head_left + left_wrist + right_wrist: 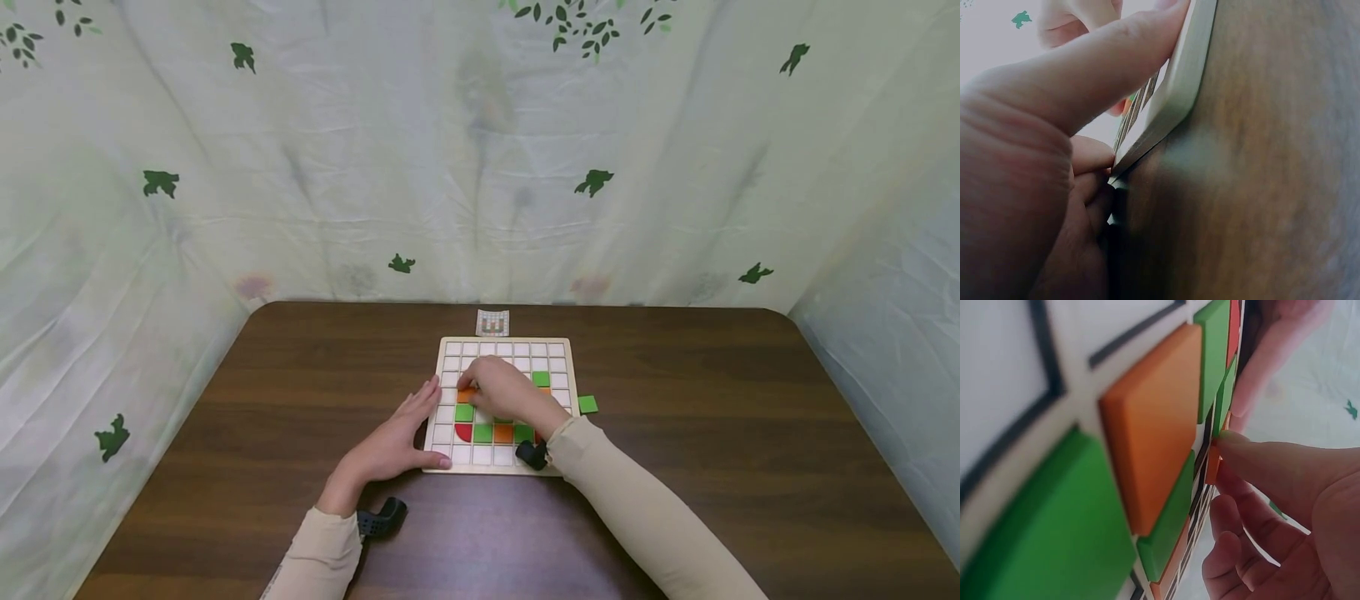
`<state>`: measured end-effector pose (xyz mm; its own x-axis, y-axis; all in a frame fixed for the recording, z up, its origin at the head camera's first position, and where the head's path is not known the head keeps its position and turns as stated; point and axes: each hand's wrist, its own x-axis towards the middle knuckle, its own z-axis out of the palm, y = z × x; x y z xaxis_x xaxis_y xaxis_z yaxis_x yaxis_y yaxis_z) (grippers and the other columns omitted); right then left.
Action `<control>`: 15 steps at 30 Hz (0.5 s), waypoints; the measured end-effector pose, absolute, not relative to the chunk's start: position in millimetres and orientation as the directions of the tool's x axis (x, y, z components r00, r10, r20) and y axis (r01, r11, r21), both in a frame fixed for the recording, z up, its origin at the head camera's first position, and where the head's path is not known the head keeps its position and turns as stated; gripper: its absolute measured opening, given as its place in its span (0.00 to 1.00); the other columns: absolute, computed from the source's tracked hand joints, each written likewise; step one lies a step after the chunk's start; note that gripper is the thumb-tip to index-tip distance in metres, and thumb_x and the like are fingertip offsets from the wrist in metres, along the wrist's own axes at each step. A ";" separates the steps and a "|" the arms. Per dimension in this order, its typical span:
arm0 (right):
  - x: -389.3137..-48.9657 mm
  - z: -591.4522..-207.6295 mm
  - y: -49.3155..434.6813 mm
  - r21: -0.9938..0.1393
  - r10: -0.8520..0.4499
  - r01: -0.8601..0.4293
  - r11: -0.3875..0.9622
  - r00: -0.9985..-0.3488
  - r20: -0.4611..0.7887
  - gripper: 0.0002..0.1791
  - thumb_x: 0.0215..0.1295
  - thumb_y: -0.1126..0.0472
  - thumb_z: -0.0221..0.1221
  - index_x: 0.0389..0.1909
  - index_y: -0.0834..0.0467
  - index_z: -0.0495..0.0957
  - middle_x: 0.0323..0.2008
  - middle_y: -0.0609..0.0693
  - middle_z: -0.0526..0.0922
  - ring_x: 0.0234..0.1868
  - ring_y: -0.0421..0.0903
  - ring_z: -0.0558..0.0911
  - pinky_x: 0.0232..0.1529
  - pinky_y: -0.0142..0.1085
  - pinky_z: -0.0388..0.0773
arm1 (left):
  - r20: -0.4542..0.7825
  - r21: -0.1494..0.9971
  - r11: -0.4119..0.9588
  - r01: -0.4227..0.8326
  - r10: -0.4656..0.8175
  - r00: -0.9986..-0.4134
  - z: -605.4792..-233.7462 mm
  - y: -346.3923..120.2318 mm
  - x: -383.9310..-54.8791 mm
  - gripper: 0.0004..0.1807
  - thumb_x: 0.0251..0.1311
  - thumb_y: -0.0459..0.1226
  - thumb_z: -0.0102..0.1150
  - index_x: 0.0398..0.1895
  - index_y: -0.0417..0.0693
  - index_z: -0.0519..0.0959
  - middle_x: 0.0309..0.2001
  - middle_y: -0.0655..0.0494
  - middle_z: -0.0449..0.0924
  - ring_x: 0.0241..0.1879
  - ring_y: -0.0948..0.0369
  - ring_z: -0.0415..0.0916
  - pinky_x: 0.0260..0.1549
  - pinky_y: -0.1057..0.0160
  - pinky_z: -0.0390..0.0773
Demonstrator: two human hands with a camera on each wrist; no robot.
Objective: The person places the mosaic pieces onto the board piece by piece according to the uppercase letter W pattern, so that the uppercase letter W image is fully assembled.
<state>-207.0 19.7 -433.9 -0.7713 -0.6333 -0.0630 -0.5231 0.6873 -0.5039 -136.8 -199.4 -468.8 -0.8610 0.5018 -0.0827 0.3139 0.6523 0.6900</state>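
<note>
A square white grid board (482,455) with a pale wooden rim lies on the table. My right hand (506,390) reaches over it from the right. Its thumb and index finger pinch an orange tile (1212,464) at the board's surface, left of the middle. My left hand (397,442) rests at the near left corner, fingers straight along the left edge and thumb (1141,47) on the front rim. Below the right hand sit a green tile (464,412), a red rounded tile (463,432) and a row of green and orange tiles (503,434). My right hand and wrist hide part of the grid.
A loose green tile (587,404) lies on the brown table (690,400) just right of the board. Beyond the far rim is a small card (492,323) with a printed grid pattern. A pale curtain (420,167) with leaf prints hangs behind the table.
</note>
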 end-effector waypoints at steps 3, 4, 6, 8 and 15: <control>-207.1 -434.6 20.2 -0.508 -0.636 -0.525 0.683 -0.769 -0.061 0.13 0.68 0.66 0.62 0.51 0.58 0.87 0.50 0.49 0.87 0.56 0.47 0.81 0.61 0.41 0.76 | -0.087 0.687 0.657 0.310 0.498 -0.863 -469.2 -199.7 -136.8 0.62 0.52 0.53 0.76 0.80 0.39 0.48 0.81 0.49 0.37 0.79 0.48 0.34 0.75 0.44 0.44; -207.1 -434.8 20.6 -0.512 -0.635 -0.523 0.681 -0.770 -0.058 0.13 0.68 0.66 0.62 0.51 0.58 0.87 0.50 0.49 0.87 0.56 0.47 0.81 0.60 0.41 0.76 | -0.089 0.686 0.658 0.309 0.498 -0.863 -469.1 -199.7 -136.7 0.62 0.52 0.53 0.75 0.80 0.39 0.48 0.82 0.49 0.37 0.79 0.48 0.34 0.75 0.44 0.44; -206.8 -434.6 22.2 -0.524 -0.632 -0.520 0.675 -0.773 -0.048 0.13 0.67 0.66 0.63 0.51 0.58 0.87 0.49 0.49 0.87 0.54 0.47 0.81 0.59 0.41 0.77 | -0.092 0.686 0.660 0.306 0.496 -0.864 -469.3 -199.8 -136.6 0.62 0.52 0.53 0.76 0.80 0.40 0.47 0.82 0.50 0.37 0.79 0.49 0.34 0.75 0.44 0.44; -206.4 -433.5 24.8 -0.541 -0.626 -0.512 0.667 -0.779 -0.035 0.14 0.67 0.65 0.63 0.52 0.58 0.86 0.49 0.49 0.87 0.52 0.46 0.82 0.57 0.41 0.78 | -0.097 0.686 0.663 0.300 0.492 -0.865 -469.3 -199.8 -136.5 0.62 0.51 0.53 0.76 0.80 0.41 0.47 0.82 0.51 0.37 0.80 0.50 0.34 0.75 0.45 0.44; -203.9 -427.9 45.0 -0.597 -0.586 -0.464 0.654 -0.810 -0.012 0.14 0.68 0.61 0.63 0.54 0.57 0.85 0.50 0.47 0.86 0.47 0.45 0.80 0.51 0.40 0.78 | -0.101 0.685 0.666 0.296 0.489 -0.867 -469.4 -199.7 -136.3 0.62 0.51 0.54 0.76 0.80 0.41 0.48 0.82 0.52 0.37 0.79 0.49 0.34 0.75 0.44 0.45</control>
